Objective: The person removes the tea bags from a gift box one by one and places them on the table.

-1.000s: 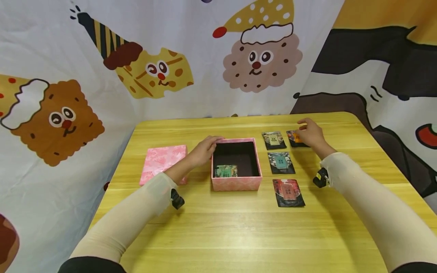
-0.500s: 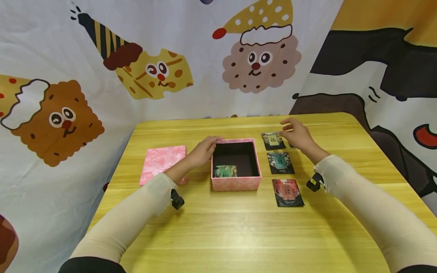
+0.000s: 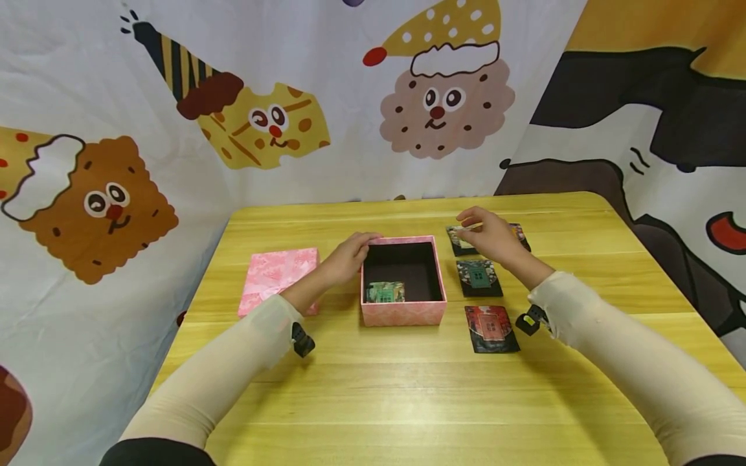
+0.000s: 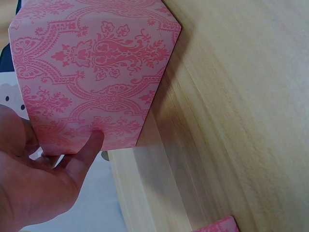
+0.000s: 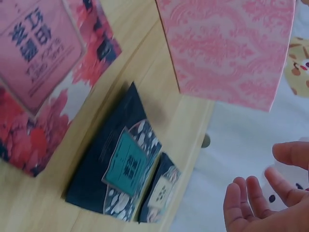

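Observation:
My left hand grips the back left corner of an open pink box; the left wrist view shows a digit pressing the patterned wall. Inside, at the front left, lies a green-labelled tea sachet. My right hand hovers over the cream-labelled tea sachet at the back, partly covering it. Its fingers are loosely bent with nothing between them in the right wrist view. An orange-patterned sachet is partly hidden behind this hand. Nearer lie a teal-labelled sachet and a red one.
The pink lid lies left of the box, partly behind my left forearm. Everything rests on a wooden table. Behind its far edge hangs a white cloth printed with cartoon biscuits.
My right hand has moved left, from the orange-patterned sachet to above the cream-labelled one. The orange-patterned sachet still lies on the table. My left hand stays on the box.

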A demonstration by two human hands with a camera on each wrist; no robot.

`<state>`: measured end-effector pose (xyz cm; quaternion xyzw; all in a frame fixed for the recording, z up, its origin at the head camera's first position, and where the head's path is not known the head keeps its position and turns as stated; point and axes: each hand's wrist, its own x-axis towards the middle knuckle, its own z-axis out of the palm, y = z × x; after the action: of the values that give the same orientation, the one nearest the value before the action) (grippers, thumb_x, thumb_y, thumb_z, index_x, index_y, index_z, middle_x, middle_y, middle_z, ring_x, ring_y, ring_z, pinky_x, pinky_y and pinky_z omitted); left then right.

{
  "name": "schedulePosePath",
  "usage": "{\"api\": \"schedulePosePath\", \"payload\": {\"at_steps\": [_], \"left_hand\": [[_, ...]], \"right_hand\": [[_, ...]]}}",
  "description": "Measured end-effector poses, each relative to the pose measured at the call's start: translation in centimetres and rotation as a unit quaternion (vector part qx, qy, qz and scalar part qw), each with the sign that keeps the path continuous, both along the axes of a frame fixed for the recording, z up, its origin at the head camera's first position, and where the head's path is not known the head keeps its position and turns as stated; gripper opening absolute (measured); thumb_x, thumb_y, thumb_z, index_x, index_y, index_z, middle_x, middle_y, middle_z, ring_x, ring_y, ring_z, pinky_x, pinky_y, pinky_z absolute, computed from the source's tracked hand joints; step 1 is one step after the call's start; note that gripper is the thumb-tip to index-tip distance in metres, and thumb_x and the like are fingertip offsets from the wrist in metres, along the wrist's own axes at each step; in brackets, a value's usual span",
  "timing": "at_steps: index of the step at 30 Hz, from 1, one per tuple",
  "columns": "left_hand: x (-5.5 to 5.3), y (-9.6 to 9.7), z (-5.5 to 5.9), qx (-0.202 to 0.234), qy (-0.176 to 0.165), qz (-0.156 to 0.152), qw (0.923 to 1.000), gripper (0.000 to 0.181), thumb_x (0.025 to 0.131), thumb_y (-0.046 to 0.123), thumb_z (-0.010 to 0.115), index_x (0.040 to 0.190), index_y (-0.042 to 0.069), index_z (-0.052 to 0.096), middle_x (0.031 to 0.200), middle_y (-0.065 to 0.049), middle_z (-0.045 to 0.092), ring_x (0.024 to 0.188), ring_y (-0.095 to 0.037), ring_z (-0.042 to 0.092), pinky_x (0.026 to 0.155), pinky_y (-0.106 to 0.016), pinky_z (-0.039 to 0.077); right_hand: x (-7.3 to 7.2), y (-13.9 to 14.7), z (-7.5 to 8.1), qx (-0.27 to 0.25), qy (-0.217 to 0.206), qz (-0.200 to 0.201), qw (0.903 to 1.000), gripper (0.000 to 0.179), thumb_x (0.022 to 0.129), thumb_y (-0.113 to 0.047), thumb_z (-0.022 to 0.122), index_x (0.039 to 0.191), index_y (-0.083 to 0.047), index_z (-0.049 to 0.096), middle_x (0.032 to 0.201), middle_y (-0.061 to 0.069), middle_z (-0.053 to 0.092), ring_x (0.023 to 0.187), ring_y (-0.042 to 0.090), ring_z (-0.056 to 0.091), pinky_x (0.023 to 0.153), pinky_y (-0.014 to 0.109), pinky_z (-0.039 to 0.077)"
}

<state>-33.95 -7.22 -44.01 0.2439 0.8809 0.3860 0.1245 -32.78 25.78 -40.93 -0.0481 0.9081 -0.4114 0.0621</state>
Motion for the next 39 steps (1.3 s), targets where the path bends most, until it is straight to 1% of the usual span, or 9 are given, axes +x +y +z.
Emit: {"api": "schedulePosePath", "payload": {"at_steps": [5,9,14,19,23,26,31,35,39], "left_hand": [[0.0,0.0,0.0,0.002,0.005,0.001,1.0000,0.043,0.111,0.007,0.041,0.154,0.006,0.045,0.141,-0.020,0.052,0.120,-0.034,0.052,0.115,-0.051,0.039],[-0.1,0.0,-0.2,0.003,0.005,0.001,1.0000,0.043,0.111,0.007,0.042,0.154,0.007,0.045,0.141,-0.021,0.052,0.120,-0.034,0.052,0.115,-0.051,0.039],[-0.2,0.0,-0.4,0.005,0.003,0.000,1.0000,0.043,0.111,0.008,0.042,0.154,0.008,0.045,0.141,-0.022,0.052,0.116,-0.033,0.053,0.112,-0.051,0.042],[-0.2,0.0,-0.4,0.004,0.007,-0.002,1.0000,0.043,0.111,0.007,0.042,0.154,0.007,0.045,0.141,-0.022,0.052,0.115,-0.034,0.052,0.111,-0.050,0.042],[-0.2,-0.1,-0.3,0.002,0.015,-0.008,0.9999,0.042,0.111,0.006,0.040,0.153,0.004,0.045,0.140,-0.022,0.052,0.114,-0.034,0.052,0.107,-0.050,0.043],[-0.2,-0.1,-0.3,0.001,0.017,-0.010,0.9998,0.042,0.111,0.006,0.039,0.153,0.003,0.045,0.140,-0.023,0.052,0.112,-0.034,0.052,0.104,-0.049,0.044],[-0.2,-0.1,-0.3,0.001,0.011,-0.008,0.9999,0.042,0.112,0.010,0.039,0.154,0.004,0.044,0.141,-0.023,0.052,0.113,-0.034,0.052,0.105,-0.049,0.044],[-0.2,-0.1,-0.2,0.004,0.003,-0.005,1.0000,0.042,0.112,0.011,0.040,0.154,0.006,0.044,0.140,-0.024,0.052,0.113,-0.034,0.053,0.106,-0.049,0.044],[-0.2,-0.1,-0.1,0.000,0.005,-0.006,1.0000,0.043,0.113,0.011,0.039,0.155,0.007,0.044,0.142,-0.023,0.051,0.112,-0.034,0.053,0.104,-0.048,0.044]], "right_hand": [[0.4,-0.8,0.2,-0.010,-0.001,0.006,0.9999,0.044,0.104,-0.024,0.063,0.142,-0.005,0.052,0.141,0.024,0.054,0.124,0.043,0.055,0.096,0.056,0.050],[0.7,-1.4,0.4,-0.010,0.000,0.014,0.9998,0.042,0.103,-0.023,0.063,0.141,-0.006,0.053,0.140,0.023,0.056,0.121,0.041,0.057,0.090,0.051,0.052],[1.1,-2.3,0.7,-0.011,0.001,0.025,0.9996,0.039,0.103,-0.020,0.065,0.138,-0.007,0.055,0.139,0.021,0.057,0.118,0.037,0.059,0.084,0.045,0.053],[1.4,-3.2,0.8,-0.019,-0.006,0.032,0.9993,0.035,0.102,-0.018,0.065,0.135,-0.008,0.058,0.139,0.018,0.057,0.116,0.035,0.059,0.088,0.045,0.054],[1.6,-3.7,0.8,-0.033,-0.012,0.040,0.9986,0.035,0.102,-0.018,0.066,0.134,-0.007,0.058,0.137,0.018,0.058,0.116,0.034,0.059,0.090,0.046,0.055],[1.7,-4.1,0.9,-0.040,-0.012,0.047,0.9980,0.035,0.102,-0.016,0.067,0.134,-0.005,0.059,0.134,0.018,0.059,0.115,0.034,0.060,0.089,0.045,0.055],[2.0,-4.7,1.0,-0.048,-0.006,0.067,0.9966,0.037,0.101,-0.012,0.067,0.135,-0.001,0.059,0.132,0.020,0.061,0.114,0.035,0.063,0.086,0.045,0.056],[2.1,-5.4,1.1,-0.051,-0.003,0.078,0.9956,0.035,0.101,-0.011,0.067,0.134,-0.002,0.060,0.133,0.021,0.062,0.114,0.034,0.065,0.083,0.044,0.056],[2.2,-5.8,1.0,-0.061,-0.011,0.091,0.9939,0.036,0.102,-0.012,0.067,0.136,-0.002,0.059,0.133,0.021,0.062,0.117,0.036,0.065,0.090,0.045,0.057]]}}
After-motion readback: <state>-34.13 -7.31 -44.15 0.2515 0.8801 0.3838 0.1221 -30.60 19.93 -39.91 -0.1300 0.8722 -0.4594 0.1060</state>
